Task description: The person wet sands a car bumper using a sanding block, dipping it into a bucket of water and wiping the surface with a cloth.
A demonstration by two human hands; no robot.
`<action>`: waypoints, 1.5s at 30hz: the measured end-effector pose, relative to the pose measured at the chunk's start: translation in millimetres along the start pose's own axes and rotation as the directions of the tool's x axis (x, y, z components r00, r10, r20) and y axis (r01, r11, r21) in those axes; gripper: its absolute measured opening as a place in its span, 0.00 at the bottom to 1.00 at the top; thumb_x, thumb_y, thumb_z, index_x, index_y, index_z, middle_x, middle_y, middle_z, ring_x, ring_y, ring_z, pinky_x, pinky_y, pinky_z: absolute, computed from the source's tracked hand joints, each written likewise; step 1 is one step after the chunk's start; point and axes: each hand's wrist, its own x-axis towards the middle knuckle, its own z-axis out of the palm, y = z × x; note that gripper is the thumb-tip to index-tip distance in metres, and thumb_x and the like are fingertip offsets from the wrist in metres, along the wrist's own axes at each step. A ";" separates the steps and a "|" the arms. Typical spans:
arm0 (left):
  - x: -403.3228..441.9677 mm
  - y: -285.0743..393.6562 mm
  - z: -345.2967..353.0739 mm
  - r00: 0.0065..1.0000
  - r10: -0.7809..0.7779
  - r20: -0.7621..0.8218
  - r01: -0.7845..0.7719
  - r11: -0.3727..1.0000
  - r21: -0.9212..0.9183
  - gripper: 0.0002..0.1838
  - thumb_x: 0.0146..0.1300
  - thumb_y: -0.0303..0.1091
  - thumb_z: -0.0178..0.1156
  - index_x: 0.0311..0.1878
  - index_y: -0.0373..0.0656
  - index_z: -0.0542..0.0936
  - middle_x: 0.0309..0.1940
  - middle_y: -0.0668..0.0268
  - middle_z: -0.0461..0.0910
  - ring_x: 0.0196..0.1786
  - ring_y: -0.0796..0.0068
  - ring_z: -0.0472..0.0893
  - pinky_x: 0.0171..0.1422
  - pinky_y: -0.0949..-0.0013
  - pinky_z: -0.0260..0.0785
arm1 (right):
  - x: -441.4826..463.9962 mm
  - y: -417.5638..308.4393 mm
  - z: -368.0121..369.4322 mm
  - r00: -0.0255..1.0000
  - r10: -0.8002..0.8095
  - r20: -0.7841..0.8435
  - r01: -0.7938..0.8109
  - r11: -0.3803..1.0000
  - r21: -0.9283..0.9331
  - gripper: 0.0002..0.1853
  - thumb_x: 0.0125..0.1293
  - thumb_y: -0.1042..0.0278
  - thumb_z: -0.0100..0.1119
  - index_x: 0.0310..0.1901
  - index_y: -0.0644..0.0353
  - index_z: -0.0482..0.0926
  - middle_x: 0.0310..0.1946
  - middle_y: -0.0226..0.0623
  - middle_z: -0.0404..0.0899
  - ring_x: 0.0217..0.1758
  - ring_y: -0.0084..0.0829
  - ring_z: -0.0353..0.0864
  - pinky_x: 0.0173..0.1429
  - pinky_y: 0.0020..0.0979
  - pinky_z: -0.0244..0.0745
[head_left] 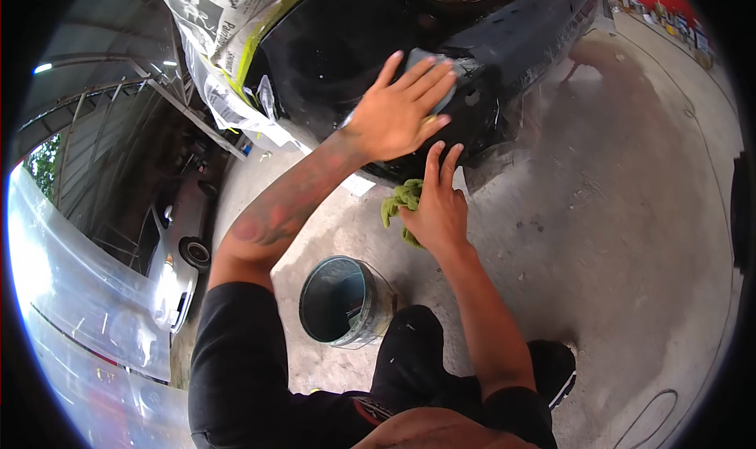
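My left hand (400, 109) lies flat on the glossy black car panel (339, 48), fingers spread over a grey sheet (441, 95) that shows beneath and beyond the fingers. Lower and to the right, my right hand (437, 205) holds a green cloth (404, 206) against its palm side, with two fingers stretched up to the panel's lower edge. Newspaper masking (228, 24) with yellow-green tape borders the panel on the left. Wet, shiny patches show on the black surface near the sheet.
A bucket (311, 291) of dark liquid stands on the concrete floor (630, 213) below my hands. Parked cars (177, 252) are at the left. Cans and bottles (677, 25) line the red wall at the upper right. A thin cable (713, 166) runs along the right side.
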 end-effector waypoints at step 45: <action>-99.4 95.2 39.7 0.676 -0.723 -0.141 0.653 0.677 -0.339 0.42 0.73 0.40 0.55 0.85 0.43 0.51 0.86 0.54 0.48 0.88 0.48 0.43 0.85 0.33 0.33 | 2.7 13.8 17.0 0.983 -0.138 -0.124 0.137 0.990 -0.014 0.61 0.56 0.63 0.74 0.82 0.65 0.39 0.78 0.80 0.43 0.53 0.67 0.84 0.53 0.49 0.85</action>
